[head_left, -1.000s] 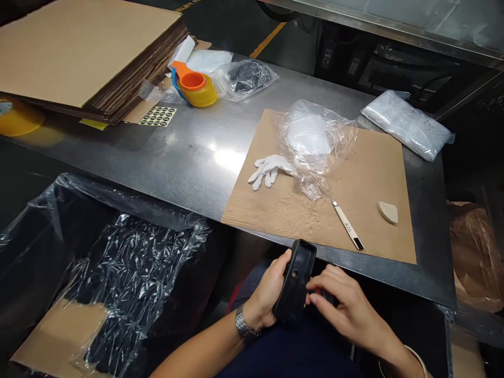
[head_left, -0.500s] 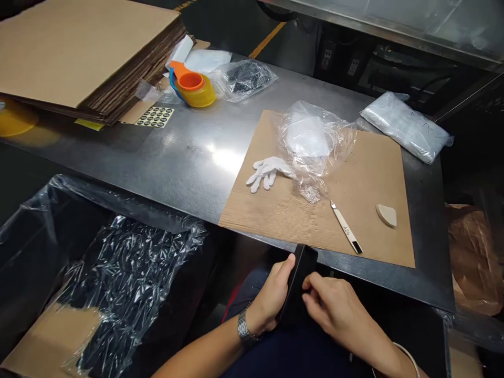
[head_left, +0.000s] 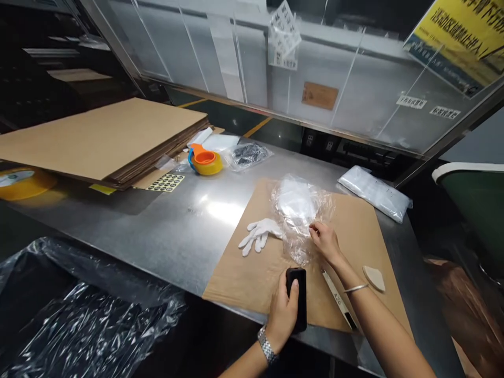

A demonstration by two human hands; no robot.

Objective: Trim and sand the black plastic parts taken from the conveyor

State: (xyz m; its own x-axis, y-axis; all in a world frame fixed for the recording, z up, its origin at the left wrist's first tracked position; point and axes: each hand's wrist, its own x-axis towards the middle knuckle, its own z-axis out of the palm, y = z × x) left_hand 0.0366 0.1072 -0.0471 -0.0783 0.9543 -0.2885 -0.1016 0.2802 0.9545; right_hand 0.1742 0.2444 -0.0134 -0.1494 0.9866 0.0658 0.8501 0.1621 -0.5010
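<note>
My left hand is wrapped round a black, oblong, case-like piece, held upright at the front edge of the table. My right hand reaches forward over the cardboard sheet, its fingers pinched at the side of a crumpled clear plastic bag. White material shows inside that bag. Left of it lies a white glove. Under my right forearm rests a slim knife with a pale handle marked A26. A beige wedge-shaped pad lies to the right.
A cardboard stack stands at the left, near a tape dispenser and a sticker sheet. At the back right lies a wrapped plastic packet. A bin lined with clear plastic stands at the lower left, below the metal table.
My right hand has left the black piece and moved forward to the plastic bag. The left hand has kept its hold on the black piece and raised it. The view has tilted up.
</note>
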